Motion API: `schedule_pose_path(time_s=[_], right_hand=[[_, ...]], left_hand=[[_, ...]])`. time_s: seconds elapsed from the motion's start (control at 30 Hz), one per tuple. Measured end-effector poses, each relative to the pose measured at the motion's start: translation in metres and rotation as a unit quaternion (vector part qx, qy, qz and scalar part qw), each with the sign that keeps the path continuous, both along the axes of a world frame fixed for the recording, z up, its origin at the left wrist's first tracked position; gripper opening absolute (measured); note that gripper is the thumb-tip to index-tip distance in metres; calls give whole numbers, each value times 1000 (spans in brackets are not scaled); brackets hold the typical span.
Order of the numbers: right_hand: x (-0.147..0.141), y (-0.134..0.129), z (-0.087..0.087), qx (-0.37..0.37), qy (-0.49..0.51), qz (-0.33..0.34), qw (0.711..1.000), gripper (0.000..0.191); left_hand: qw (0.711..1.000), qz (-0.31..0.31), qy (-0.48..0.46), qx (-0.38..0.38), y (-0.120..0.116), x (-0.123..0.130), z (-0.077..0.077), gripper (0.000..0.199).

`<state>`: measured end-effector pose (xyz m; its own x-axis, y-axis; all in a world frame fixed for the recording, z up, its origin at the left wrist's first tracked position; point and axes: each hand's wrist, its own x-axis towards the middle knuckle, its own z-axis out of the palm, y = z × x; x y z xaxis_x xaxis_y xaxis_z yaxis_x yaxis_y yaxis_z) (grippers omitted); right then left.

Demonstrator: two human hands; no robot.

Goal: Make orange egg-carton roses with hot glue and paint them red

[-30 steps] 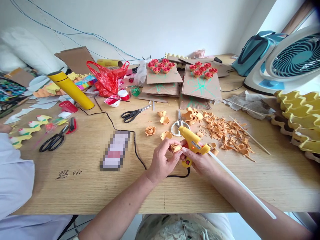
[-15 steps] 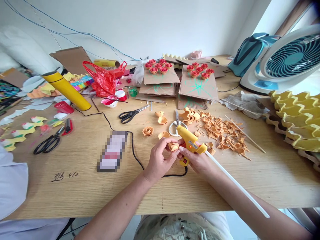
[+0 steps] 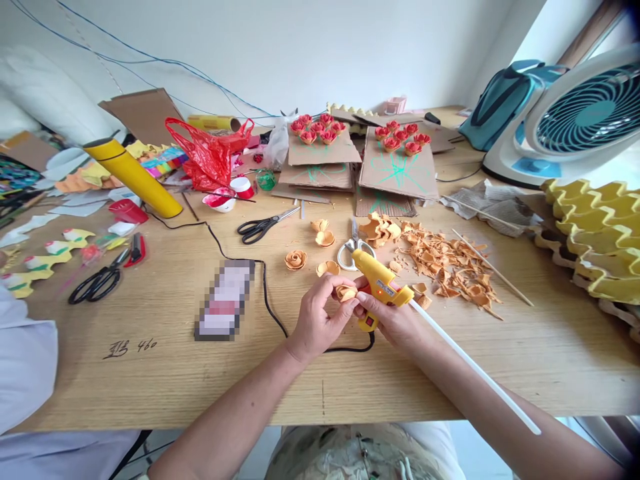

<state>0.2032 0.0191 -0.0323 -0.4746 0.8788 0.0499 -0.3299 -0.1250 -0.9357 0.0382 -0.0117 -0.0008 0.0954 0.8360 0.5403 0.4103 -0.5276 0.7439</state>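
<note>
My left hand [image 3: 316, 319] pinches a small orange paper flower [image 3: 346, 292] near the middle of the table. My right hand [image 3: 389, 319] is wrapped round a yellow glue gun [image 3: 380, 277], its fingertips also touching the flower. A long white glue stick [image 3: 475, 367] sticks out of the gun's back end over my right forearm. Just beyond my hands lie a finished orange rose [image 3: 296, 261], orange petal cups [image 3: 325, 238] and white-handled scissors [image 3: 349, 255]. The tip of the gun points away from me, above the scissors. My right fingers are partly hidden behind the gun.
Orange scraps [image 3: 450, 260] and a wooden stick [image 3: 493, 268] lie right. Black scissors [image 3: 263, 227], a blurred phone [image 3: 225, 300] and a black cord [image 3: 267, 303] are left. Red flowers [image 3: 400, 137] stand on cardboard [image 3: 397, 170] behind. A fan [image 3: 580, 127] and yellow egg trays [image 3: 600, 233] are far right. A person's white sleeve [image 3: 25, 360] shows left.
The view has shifted slightly. Both hands keep nearly the same pose around the flower and the glue gun.
</note>
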Motion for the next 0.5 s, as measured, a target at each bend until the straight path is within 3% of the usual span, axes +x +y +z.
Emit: schedule_pose_path(time_s=[0.5], right_hand=[[-3, -1, 3, -18, 2, -17, 1000, 28]], left_hand=[[999, 14, 19, 28, 1, 2, 0, 13]])
